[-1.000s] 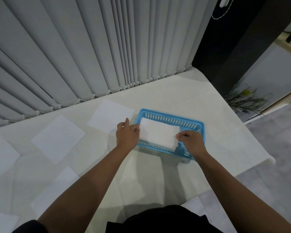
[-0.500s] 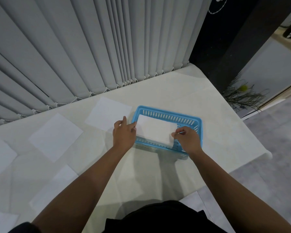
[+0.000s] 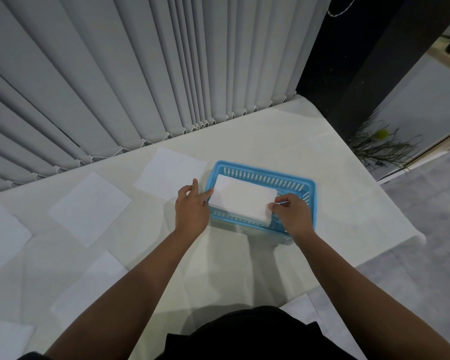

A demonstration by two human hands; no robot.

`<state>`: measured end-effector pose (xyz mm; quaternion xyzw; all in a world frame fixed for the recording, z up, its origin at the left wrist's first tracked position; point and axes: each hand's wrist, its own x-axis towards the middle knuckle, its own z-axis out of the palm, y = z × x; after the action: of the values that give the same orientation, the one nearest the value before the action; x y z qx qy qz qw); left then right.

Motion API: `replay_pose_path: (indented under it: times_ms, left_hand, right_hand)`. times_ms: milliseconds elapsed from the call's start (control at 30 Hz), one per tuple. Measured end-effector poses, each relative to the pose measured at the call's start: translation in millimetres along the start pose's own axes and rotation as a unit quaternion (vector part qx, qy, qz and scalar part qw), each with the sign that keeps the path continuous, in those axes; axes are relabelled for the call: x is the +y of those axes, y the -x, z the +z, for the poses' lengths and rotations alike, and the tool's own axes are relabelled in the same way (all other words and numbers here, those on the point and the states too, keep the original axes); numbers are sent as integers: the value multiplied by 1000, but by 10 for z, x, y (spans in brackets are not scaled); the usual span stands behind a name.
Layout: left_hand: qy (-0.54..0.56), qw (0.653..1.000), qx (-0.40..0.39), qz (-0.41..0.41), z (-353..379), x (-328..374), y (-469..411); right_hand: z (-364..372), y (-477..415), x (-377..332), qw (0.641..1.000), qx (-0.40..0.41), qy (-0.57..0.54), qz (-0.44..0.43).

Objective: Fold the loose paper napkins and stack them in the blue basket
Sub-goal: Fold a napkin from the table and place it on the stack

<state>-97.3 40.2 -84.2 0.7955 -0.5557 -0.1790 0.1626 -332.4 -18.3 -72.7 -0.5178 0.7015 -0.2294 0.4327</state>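
A blue slotted basket [image 3: 263, 173] stands on the white table, right of centre. A folded white napkin [image 3: 242, 198] lies in it on top of a stack. My left hand [image 3: 191, 210] pinches the napkin's left end at the basket's left wall. My right hand [image 3: 291, 213] pinches its right near corner inside the basket. Several loose flat napkins lie on the table to the left: one [image 3: 170, 172] just behind my left hand, one [image 3: 90, 207] further left, one [image 3: 0, 235] at the left edge.
Grey vertical blinds [image 3: 140, 74] hang along the table's far edge. More loose napkins lie near me at the left [image 3: 89, 289] and bottom left [image 3: 8, 339]. The table's right edge [image 3: 390, 203] drops to a grey floor with a plant [image 3: 379, 146].
Both hands stay on the folded napkin at the basket. The napkin has sunk a little lower onto the stack, and my right hand has shifted slightly inward along its near corner.
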Motion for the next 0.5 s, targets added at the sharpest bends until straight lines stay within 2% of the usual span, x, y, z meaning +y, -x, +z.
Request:
replay_pose_path:
  times_ms: [233,500]
  left_hand:
    - [5,998,13,-61,-18,58,126]
    - [-24,998,28,-43,-51,85,216]
  right_hand:
    - [-5,-6,-2,1000,3,12,-2]
    - [1,0,7,1000,6,2,2]
